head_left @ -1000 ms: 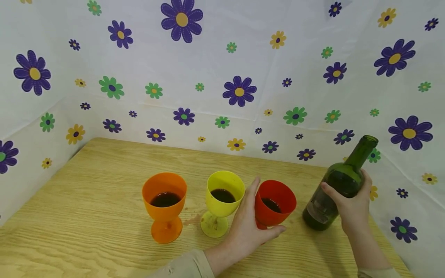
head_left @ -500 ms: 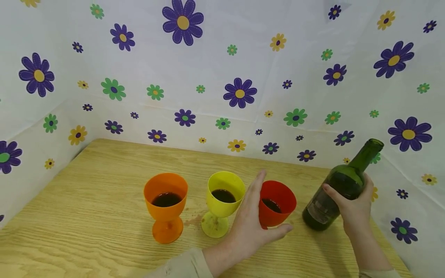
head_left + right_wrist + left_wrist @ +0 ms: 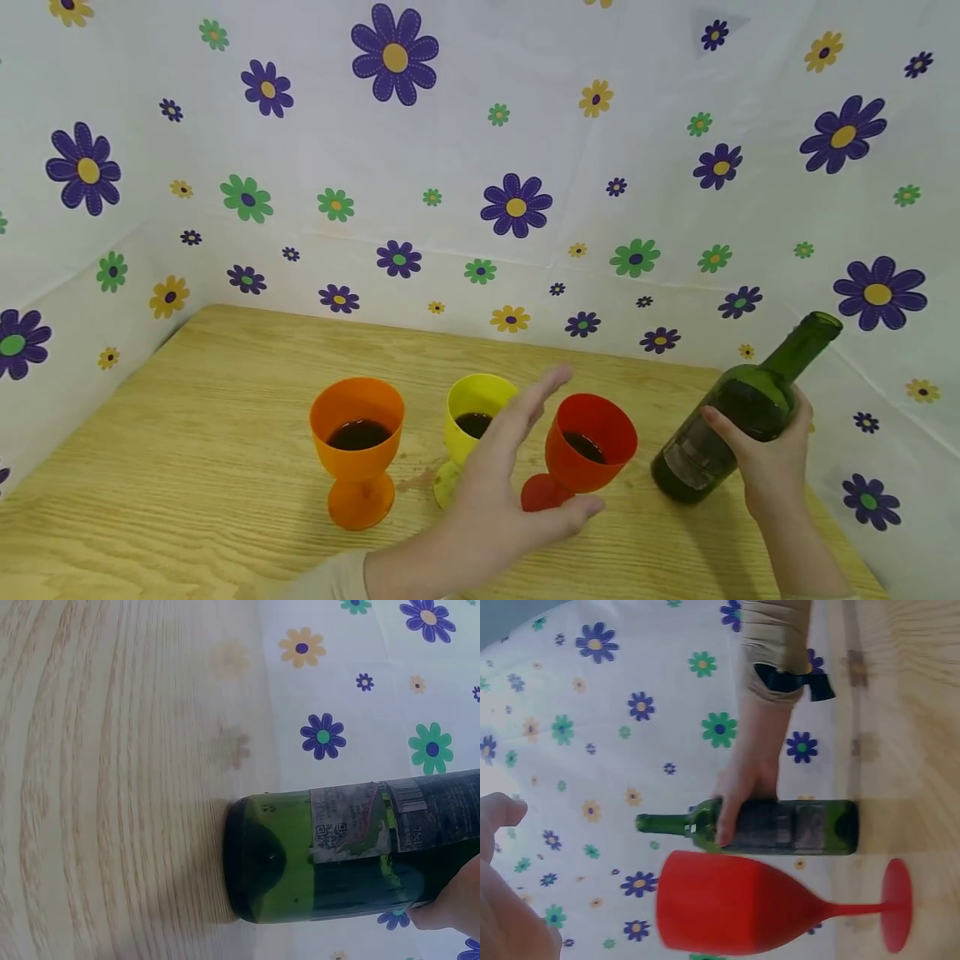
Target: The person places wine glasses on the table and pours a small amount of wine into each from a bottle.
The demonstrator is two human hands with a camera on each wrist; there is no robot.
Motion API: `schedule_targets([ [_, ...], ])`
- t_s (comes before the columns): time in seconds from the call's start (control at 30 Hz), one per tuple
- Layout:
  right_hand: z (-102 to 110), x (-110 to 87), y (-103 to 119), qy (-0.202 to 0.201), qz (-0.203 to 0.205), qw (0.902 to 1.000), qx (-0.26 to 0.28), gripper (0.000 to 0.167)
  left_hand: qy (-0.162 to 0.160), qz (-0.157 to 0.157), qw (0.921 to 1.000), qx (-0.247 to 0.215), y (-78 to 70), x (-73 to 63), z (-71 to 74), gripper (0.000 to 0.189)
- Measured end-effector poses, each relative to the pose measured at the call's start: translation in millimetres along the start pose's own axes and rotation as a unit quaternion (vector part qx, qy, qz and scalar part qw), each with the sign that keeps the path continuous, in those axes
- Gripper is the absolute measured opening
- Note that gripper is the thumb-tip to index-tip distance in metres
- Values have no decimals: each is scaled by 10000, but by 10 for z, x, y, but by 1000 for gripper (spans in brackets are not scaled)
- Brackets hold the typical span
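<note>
My left hand [image 3: 487, 508] is spread just left of the red goblet [image 3: 573, 471], fingers and thumb apart and holding nothing. That goblet stands upright on the table with dark liquid in its bowl. Behind the left hand, partly covered by it, is the yellow goblet [image 3: 454, 442], also with dark liquid. Farther left stands the orange goblet [image 3: 357, 468] with a similar drink. My right hand [image 3: 772, 467] grips a green wine bottle [image 3: 697, 454] round its upper body. In the right wrist view the base of the bottle [image 3: 289, 885] meets the tabletop, its label torn.
The wood-grain table [image 3: 225, 433] carries all of these things. Small brownish stains [image 3: 420, 479] lie between the orange and yellow goblets. A white flower-printed sheet [image 3: 450, 150] hangs along the back and both sides.
My left hand has moved off the red goblet, leftward and nearer to me, uncovering its foot and overlapping the yellow goblet. The bottle leans slightly more to the right in the head view.
</note>
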State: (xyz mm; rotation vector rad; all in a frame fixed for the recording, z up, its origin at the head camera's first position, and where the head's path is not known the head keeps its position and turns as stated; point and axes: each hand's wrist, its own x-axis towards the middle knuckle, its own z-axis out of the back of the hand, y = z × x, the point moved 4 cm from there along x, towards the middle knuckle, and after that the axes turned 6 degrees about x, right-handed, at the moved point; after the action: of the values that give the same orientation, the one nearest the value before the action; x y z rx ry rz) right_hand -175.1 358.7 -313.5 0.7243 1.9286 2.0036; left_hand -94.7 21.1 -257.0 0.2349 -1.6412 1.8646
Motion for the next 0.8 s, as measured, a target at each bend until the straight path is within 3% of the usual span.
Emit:
schedule_targets([
  [0.17,6,-24,39,-200,197,9996,-79,100,-258,-900,9955,133,-147,-13,255,80],
  [0.23,23,-65,94,-489,628,9963,-313,101,-393,-1183,9918,297,-196,-14,364,78],
  [0.3,36,-138,186,-842,1466,9837,-611,97,-528,-1375,9885,336,-233,-8,472,75],
  [0.37,21,-246,318,-1286,2674,9516,-801,85,-628,-1443,9871,296,-258,2,574,72],
  [0.4,-7,-317,386,-1412,3275,9307,-814,76,-669,-1441,9869,277,-269,8,624,71],
  [0.47,-114,-461,516,-1487,4468,8795,-689,60,-731,-1409,9871,215,-285,19,719,68],
  [0.53,-259,-580,618,-1203,5351,8341,-582,55,-766,-1405,9869,216,-292,29,813,67],
  [0.6,-412,-643,675,-650,5880,8033,-694,53,-784,-1448,9859,302,-297,38,911,65],
  [0.63,-480,-651,684,-322,6050,7912,-829,52,-794,-1466,9854,345,-292,42,960,64],
  [0.7,-581,-629,664,387,6057,7848,-1256,52,-798,-1445,9850,496,-276,51,1065,62],
  [0.77,-654,-572,606,918,5875,7857,-1706,52,-792,-1391,9848,672,-242,63,1177,61],
  [0.8,-679,-541,566,1131,5663,7927,-1952,51,-795,-1352,9847,763,-213,71,1238,60],
])
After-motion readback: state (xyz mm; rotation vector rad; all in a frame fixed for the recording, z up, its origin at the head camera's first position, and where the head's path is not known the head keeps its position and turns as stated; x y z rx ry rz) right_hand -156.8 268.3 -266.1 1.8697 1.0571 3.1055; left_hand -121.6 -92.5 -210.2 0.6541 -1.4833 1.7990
